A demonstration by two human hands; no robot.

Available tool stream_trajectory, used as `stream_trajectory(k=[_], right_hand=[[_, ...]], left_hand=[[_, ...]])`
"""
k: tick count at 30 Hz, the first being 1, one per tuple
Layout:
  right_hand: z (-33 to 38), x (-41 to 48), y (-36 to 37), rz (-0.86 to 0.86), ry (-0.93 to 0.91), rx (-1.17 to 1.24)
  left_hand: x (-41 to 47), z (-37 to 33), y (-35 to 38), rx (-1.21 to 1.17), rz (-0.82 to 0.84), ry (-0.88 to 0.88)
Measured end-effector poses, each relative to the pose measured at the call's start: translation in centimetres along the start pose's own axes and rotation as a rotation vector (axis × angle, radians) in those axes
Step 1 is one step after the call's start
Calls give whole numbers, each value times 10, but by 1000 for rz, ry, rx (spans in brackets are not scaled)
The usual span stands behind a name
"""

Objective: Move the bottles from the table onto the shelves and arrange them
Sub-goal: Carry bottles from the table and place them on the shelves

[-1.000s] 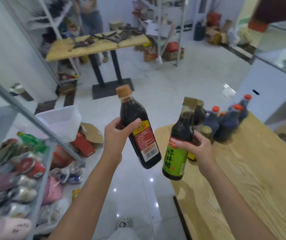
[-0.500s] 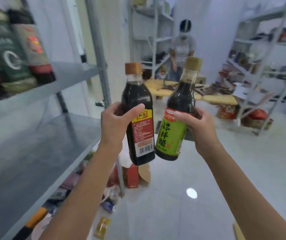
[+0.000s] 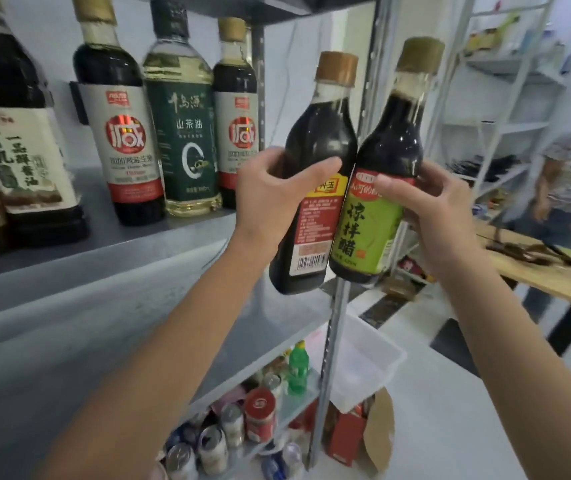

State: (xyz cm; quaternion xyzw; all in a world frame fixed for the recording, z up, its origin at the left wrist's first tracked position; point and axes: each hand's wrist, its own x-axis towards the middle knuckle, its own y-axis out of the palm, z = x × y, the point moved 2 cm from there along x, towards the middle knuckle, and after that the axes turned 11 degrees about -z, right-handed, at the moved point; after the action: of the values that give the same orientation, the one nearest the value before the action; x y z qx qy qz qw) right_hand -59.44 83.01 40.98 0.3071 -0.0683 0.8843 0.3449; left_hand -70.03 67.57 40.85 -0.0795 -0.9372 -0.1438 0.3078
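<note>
Shop or stockroom, by my eye. Grey metal shelf [image 3: 110,251] before me, stocked in row: dark sauce bottles with red-and-white labels [image 3: 119,133], clear oil bottle with dark green label [image 3: 181,133]. Perforated steel upright [image 3: 337,323] at corner. Lower tier: drink cans [image 3: 259,414], small green plastic bottle [image 3: 297,368]. Beyond: white open racks [image 3: 505,98] with goods, pale wooden table [image 3: 536,275], white plastic tub [image 3: 363,368], red cardboard carton [image 3: 346,441] on white floor [image 3: 450,410].

Grey shelf [image 3: 180,237] under five upright bottles [image 3: 183,133]
</note>
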Motion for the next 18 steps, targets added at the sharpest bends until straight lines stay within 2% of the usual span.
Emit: stream_trajectory(k=[4,9,15,18], right_hand=[[-32,66,4,51,-41,72],[-68,143,15,173,-114,150],[-101,212,41,296,-87,266],[-126,223,59,367,-11,315]], left_hand=[[35,19,33,82,-143,83],[74,37,77,155,-405,201],[114,54,107,360,-636,398],[127,71,109,499,-758,404]])
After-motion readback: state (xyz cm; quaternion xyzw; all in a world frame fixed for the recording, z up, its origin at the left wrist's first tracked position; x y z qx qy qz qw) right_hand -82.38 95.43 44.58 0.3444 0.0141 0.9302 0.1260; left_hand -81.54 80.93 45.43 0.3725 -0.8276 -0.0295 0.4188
